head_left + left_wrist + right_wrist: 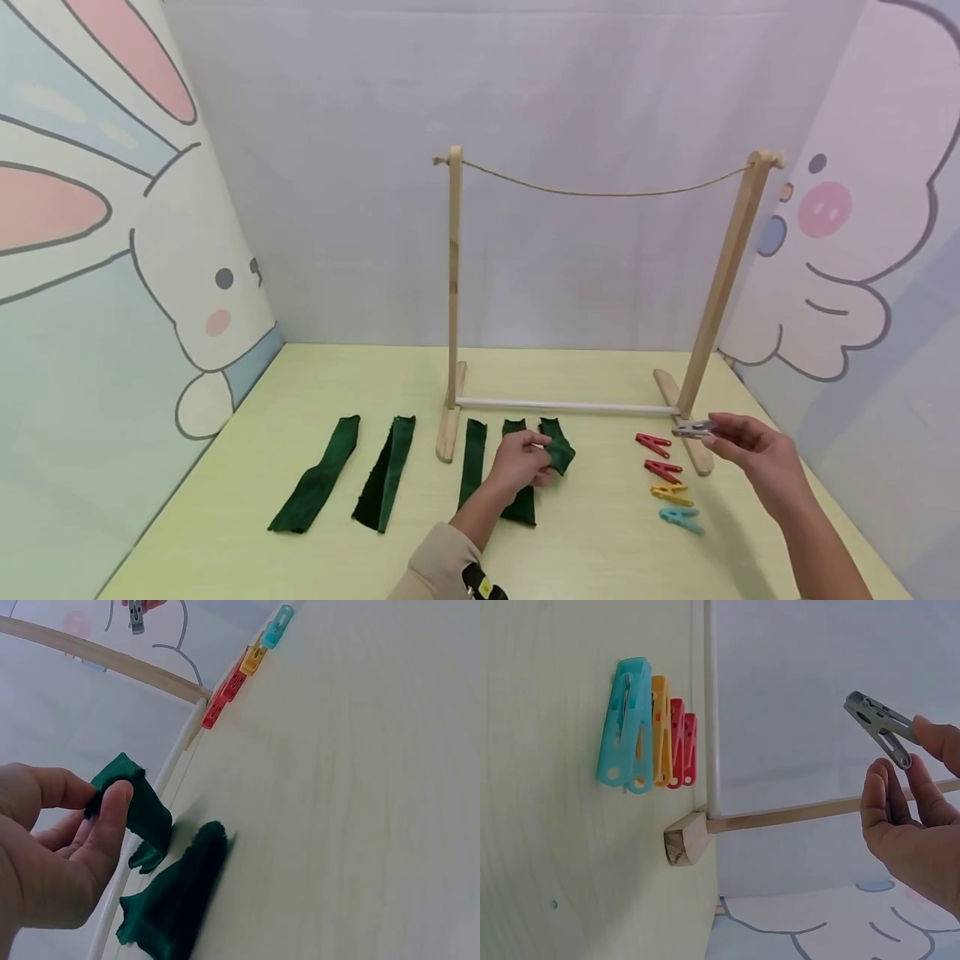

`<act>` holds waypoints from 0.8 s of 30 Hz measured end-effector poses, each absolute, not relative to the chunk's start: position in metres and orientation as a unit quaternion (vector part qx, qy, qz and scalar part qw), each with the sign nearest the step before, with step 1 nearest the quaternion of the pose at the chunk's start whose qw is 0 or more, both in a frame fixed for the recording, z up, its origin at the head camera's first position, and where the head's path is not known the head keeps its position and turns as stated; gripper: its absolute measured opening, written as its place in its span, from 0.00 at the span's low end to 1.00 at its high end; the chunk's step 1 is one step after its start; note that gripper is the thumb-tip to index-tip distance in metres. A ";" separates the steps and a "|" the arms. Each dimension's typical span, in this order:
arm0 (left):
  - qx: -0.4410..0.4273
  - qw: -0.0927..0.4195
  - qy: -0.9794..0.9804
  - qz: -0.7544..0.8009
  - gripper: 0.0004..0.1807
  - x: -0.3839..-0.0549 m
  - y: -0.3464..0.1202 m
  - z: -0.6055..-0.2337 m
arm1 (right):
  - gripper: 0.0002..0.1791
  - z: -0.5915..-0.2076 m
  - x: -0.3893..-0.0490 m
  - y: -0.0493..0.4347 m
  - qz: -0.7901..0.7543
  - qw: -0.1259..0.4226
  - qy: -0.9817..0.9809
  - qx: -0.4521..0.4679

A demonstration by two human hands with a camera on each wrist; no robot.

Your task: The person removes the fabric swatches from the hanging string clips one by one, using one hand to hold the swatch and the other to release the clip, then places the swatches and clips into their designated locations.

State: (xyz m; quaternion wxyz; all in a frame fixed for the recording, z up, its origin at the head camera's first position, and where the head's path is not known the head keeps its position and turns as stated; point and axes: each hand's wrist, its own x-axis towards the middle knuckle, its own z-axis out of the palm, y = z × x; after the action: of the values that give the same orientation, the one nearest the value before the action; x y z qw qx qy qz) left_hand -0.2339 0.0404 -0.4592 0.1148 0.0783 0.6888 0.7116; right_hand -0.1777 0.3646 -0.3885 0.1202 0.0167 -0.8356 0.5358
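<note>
My left hand (522, 462) pinches the near end of a green cloth strip (557, 446) between thumb and fingers; in the left wrist view the strip (147, 814) bends down from the fingertips toward the table. Another green strip (519, 507) lies just under that hand, partly covered by it. On the right side, my right hand (761, 454) holds a grey clothespin (694, 429) by its handle end, raised above the table. The right wrist view shows this clothespin (881, 727) between thumb and fingers. Two red clothespins (663, 471), a yellow one (671, 494) and a blue one (681, 520) lie beside it.
A wooden stand with two posts (454, 275) carries a slack string (600, 194) across its top. A white bar (570, 407) joins its feet low down. Three more green strips (318, 479) lie to the left on the pale yellow table (225, 517). Walls enclose the table.
</note>
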 end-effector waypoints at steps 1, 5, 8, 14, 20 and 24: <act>0.081 0.111 0.694 0.707 0.12 -0.233 0.041 -0.460 | 0.22 -0.389 -0.177 0.364 0.531 0.114 -0.840 0.016; 0.077 0.106 0.694 0.707 0.12 -0.228 0.041 -0.463 | 0.23 -0.394 -0.173 0.365 0.524 0.083 -0.847 0.019; 0.062 0.112 0.684 0.718 0.12 -0.223 0.043 -0.465 | 0.23 -0.398 -0.170 0.367 0.529 0.051 -0.847 0.025; 0.020 0.121 0.679 0.724 0.11 -0.218 0.046 -0.467 | 0.23 -0.406 -0.164 0.373 0.545 -0.020 -0.837 0.042; 0.007 0.134 0.690 0.712 0.08 -0.214 0.047 -0.471 | 0.23 -0.414 -0.161 0.381 0.554 -0.064 -0.828 0.058; 0.022 0.141 0.712 0.687 0.08 -0.211 0.046 -0.473 | 0.22 -0.421 -0.160 0.388 0.569 -0.116 -0.809 0.091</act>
State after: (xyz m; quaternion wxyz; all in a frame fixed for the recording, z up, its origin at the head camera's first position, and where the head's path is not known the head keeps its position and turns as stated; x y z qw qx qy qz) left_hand -0.2106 0.0456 -0.4732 0.1413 0.0218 0.7120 0.6874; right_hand -0.1596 0.3880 -0.4214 -0.1161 0.0910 -0.8087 0.5695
